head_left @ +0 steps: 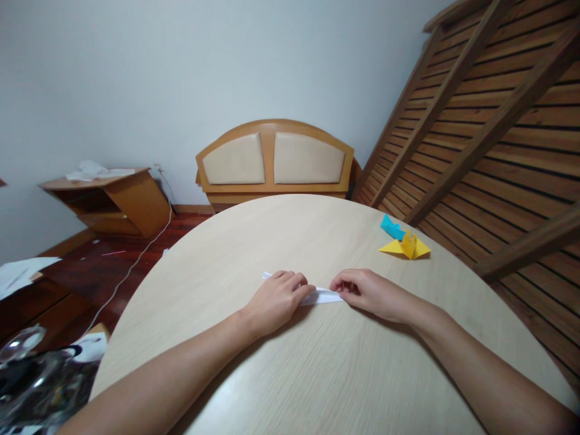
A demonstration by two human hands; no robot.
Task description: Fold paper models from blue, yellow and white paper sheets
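- Both hands are down on the round wooden table [317, 374], working a narrow folded strip of white paper [322, 295] that lies flat near the middle of the tabletop.
- The left hand [277, 300] lies over the strip's left part, fingers curled and pressing it to the wood; a small white tip pokes out past the knuckles on the far side.
- The right hand [369, 293] is at the strip's right end, fingertips bunched and pinching the paper there.
- Between the two hands a short stretch of the white strip shows bare.
- Over toward the table's right edge, well apart from the hands, sits a yellow folded paper figure [406, 246], with a blue folded paper piece [391, 228] just beyond it, the two touching or nearly so.
- Past the far edge stands a wooden headboard with cream panels [274, 158] against the wall.
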